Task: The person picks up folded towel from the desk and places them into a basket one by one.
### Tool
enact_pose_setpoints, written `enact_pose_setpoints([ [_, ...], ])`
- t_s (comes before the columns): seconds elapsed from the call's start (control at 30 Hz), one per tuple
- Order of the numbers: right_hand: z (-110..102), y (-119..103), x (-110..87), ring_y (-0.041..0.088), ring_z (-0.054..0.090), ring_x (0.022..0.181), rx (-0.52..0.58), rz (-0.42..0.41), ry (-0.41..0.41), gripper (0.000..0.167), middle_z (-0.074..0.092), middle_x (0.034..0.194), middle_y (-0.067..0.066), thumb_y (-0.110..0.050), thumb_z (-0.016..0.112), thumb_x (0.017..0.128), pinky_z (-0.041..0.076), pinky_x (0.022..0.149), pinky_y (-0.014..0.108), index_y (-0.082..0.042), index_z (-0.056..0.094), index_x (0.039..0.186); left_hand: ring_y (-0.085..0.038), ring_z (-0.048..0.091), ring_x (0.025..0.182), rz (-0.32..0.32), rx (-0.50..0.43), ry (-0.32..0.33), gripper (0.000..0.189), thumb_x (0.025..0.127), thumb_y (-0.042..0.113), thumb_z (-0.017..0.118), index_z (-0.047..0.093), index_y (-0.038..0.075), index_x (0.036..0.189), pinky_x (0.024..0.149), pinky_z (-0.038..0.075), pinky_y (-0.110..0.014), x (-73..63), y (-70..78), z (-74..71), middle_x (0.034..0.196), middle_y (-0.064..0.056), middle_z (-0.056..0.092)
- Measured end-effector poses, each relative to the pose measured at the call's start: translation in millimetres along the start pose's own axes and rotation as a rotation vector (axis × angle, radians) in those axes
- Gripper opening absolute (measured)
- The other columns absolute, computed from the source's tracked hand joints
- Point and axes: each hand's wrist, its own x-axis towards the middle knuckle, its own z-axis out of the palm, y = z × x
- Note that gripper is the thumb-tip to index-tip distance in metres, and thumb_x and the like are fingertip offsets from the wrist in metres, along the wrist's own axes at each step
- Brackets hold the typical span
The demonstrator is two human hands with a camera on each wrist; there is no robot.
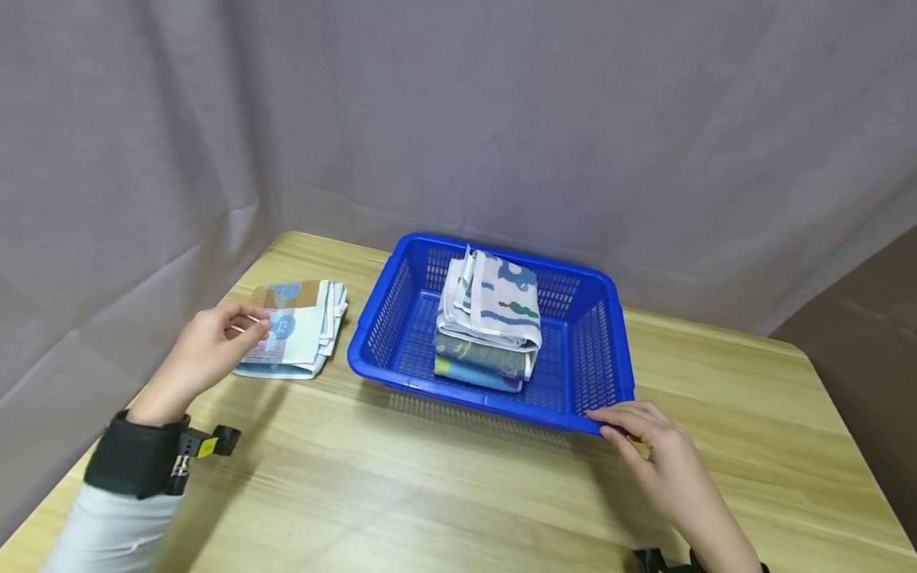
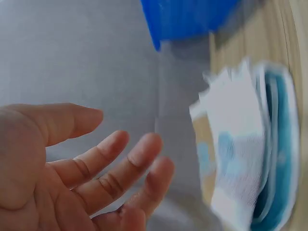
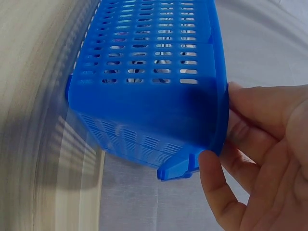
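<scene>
Left hand (image 1: 204, 350) hovers loosely spread beside the folded cloth (image 1: 297, 330) at nine o'clock; right hand (image 1: 655, 446) pinches the basket (image 1: 609, 358) rim's five o'clock corner.

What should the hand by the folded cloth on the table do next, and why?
Probably close on the folded cloth. The left hand is at the cloth's edge with fingers loose and nothing held, while the right hand grips the rim of the blue basket, where other folded cloths are stacked.

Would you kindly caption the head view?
Right hand grips blue basket of folded towels; left hand reaches folded cloth.
</scene>
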Motion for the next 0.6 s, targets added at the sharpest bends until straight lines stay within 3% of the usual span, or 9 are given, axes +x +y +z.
enact_pose_setpoints([
  [0.13, 2.0, -0.3, -0.5, 0.001, 0.058, 0.103, 0.009, 0.002, 0.002, 0.035, 0.074, 0.100, -0.002, 0.010, 0.074, 0.079, 0.037, 0.087, 0.000, -0.014, 0.077, 0.105, -0.037, 0.064, 0.096, -0.028, 0.128, -0.005, 0.037, 0.103, 0.030, 0.051, 0.061, 0.000, 0.120, 0.074, 0.048, -0.039, 16.5, -9.6, -12.1, 0.109, -0.022, 0.066],
  [0.27, 1.5, 0.2, 0.0, -0.003, 0.056, 0.103, 0.024, -0.014, 0.015, 0.035, 0.074, 0.098, 0.000, 0.012, 0.074, 0.078, 0.036, 0.092, 0.001, -0.012, 0.076, 0.104, -0.045, 0.059, 0.106, -0.075, 0.133, -0.037, 0.039, 0.103, 0.028, 0.048, 0.057, -0.004, 0.123, 0.083, 0.047, -0.053, 39.2, -27.3, -16.7, 0.119, -0.028, 0.061],
  [0.4, -0.7, 0.2, -1.4, -0.008, 0.053, 0.104, 0.029, -0.013, 0.022, 0.035, 0.073, 0.097, 0.000, 0.013, 0.073, 0.078, 0.038, 0.090, 0.001, -0.010, 0.076, 0.103, -0.047, 0.053, 0.114, -0.137, 0.126, -0.077, 0.041, 0.102, 0.027, 0.049, 0.054, -0.006, 0.126, 0.090, 0.043, -0.057, 61.4, -42.8, -13.7, 0.124, -0.031, 0.057],
  [0.5, -1.2, 0.0, -1.5, -0.010, 0.052, 0.105, 0.026, -0.006, 0.015, 0.034, 0.073, 0.098, -0.001, 0.012, 0.072, 0.080, 0.039, 0.086, 0.001, -0.011, 0.076, 0.104, -0.050, 0.050, 0.118, -0.147, 0.114, -0.111, 0.045, 0.100, 0.022, 0.052, 0.049, -0.007, 0.133, 0.095, 0.042, -0.060, 74.4, -51.0, -12.8, 0.127, -0.035, 0.054],
  [0.6, -0.5, 0.3, -0.6, -0.006, 0.054, 0.106, 0.035, -0.005, 0.008, 0.033, 0.073, 0.099, -0.001, 0.011, 0.072, 0.081, 0.036, 0.091, 0.001, -0.012, 0.076, 0.105, -0.053, 0.047, 0.122, -0.120, 0.101, -0.168, 0.050, 0.099, 0.017, 0.053, 0.042, -0.008, 0.141, 0.099, 0.041, -0.062, 86.2, -57.8, -15.8, 0.131, -0.040, 0.050],
])
